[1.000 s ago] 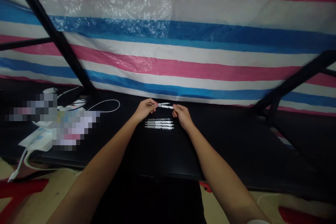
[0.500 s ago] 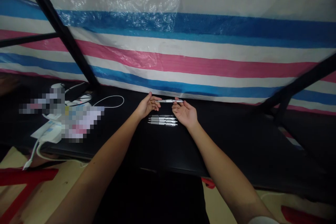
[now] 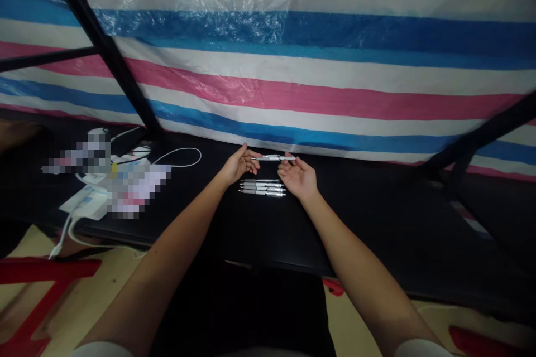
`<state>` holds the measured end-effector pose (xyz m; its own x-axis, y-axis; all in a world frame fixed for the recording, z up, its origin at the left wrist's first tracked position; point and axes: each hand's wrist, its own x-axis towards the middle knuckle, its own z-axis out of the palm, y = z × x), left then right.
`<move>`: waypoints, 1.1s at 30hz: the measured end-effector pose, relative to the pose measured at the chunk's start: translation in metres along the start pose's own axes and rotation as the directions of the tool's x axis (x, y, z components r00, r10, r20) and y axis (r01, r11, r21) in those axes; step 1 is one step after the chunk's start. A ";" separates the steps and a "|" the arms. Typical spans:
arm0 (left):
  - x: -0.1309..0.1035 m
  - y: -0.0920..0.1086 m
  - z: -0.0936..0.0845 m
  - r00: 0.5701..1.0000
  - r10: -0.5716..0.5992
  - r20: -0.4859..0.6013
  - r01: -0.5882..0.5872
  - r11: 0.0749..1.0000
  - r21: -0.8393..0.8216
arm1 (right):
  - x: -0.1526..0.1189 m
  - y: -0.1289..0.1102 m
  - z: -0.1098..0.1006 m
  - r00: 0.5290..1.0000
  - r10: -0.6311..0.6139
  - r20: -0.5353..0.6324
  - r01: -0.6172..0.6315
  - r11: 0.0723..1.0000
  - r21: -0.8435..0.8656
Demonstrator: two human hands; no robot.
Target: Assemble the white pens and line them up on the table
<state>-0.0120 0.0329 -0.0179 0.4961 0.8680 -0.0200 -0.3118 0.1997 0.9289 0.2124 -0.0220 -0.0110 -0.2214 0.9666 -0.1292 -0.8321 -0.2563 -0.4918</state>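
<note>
A white and grey pen (image 3: 273, 158) lies level between my two hands, above the black tabletop (image 3: 259, 228). My left hand (image 3: 239, 167) pinches its left end between thumb and fingers. At its other end, the thumb and fingers of my right hand (image 3: 300, 177) close on the pen, palm turned up. Just below the hands, several similar pens (image 3: 262, 188) rest side by side on the table, their tips pointing left.
White cables and a power strip (image 3: 86, 201) lie at the left, beside blurred items. A striped sheet (image 3: 293, 89) hangs behind the table, with black metal bars (image 3: 109, 56) in front. Red stool parts (image 3: 37, 273) show below.
The view has shifted slightly, so the table items appear a little higher and to the right. Both hands still hold the pen, which sits a little differently between the fingers.
</note>
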 end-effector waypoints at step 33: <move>-0.002 0.002 -0.007 0.996 0.085 0.003 -0.081 0.939 0.335 | 0.006 -0.002 -0.007 0.984 -0.173 0.053 0.174 0.821 -0.544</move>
<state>-0.0193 0.0344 -0.0188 0.4706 0.8803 0.0601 -0.0617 -0.0351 0.9975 0.2163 -0.0161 -0.0174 -0.1009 0.9949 0.0036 -0.4450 -0.0419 -0.8945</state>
